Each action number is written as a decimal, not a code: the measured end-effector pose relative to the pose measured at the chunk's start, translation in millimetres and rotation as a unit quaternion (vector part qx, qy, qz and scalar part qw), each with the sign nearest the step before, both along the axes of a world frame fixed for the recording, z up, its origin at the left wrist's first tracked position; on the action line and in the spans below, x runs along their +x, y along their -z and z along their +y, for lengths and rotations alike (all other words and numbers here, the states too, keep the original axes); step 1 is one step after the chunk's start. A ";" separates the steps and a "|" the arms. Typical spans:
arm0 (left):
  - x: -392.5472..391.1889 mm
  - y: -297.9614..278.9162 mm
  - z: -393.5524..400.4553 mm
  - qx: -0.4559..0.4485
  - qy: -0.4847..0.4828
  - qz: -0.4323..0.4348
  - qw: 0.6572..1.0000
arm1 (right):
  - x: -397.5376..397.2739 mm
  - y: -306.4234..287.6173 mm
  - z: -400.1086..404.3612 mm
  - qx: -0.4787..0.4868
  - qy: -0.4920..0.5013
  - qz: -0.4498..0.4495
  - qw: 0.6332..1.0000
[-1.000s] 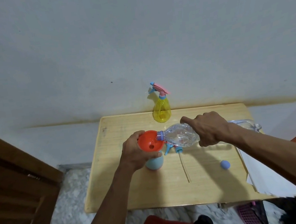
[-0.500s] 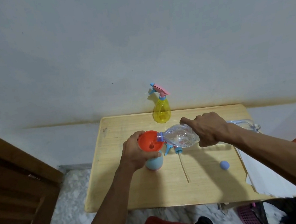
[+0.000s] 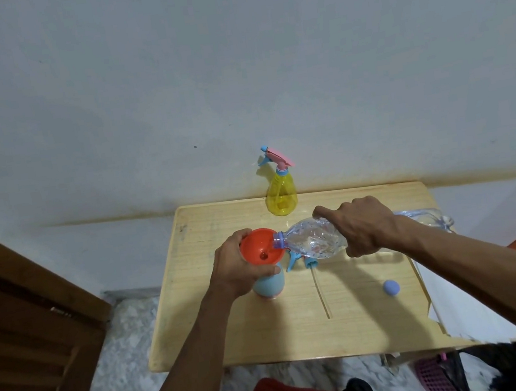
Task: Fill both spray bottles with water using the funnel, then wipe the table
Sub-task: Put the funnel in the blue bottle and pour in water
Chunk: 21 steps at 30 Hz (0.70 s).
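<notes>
Left hand [image 3: 236, 263] grips the funnel [image 3: 259, 247], hiding the blue bottle's [image 3: 270, 286] neck; right hand [image 3: 360, 226] grasps the tilted clear bottle [image 3: 312, 240] (rear half hidden)

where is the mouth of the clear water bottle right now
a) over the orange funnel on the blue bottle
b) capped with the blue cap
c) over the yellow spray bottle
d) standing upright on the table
a: the right hand tips the clear water bottle so its mouth sits over the orange funnel, which the left hand steadies on the blue bottle.
</notes>
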State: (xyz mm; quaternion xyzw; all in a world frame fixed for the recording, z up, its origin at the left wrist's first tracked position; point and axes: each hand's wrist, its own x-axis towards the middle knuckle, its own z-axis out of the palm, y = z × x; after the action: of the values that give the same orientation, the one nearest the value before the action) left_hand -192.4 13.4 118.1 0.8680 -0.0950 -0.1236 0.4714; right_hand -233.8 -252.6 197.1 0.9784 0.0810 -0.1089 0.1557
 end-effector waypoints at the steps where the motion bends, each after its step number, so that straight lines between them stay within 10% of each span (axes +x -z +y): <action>1: 0.1 0.0 0.0 0.000 0.000 0.001 1.000 | -0.1 -0.1 -0.2 0.000 -0.001 0.000 1.000; 21: -0.5 -1.8 -0.5 -0.003 -0.002 0.012 1.000 | 2.5 0.8 -1.1 -0.014 -0.005 -0.001 1.000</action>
State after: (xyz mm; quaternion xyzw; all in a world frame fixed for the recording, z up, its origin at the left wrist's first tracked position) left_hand -192.9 12.8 119.8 0.8654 -0.0884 -0.1326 0.4751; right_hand -231.3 -253.7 196.3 0.9758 0.0843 -0.1087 0.1698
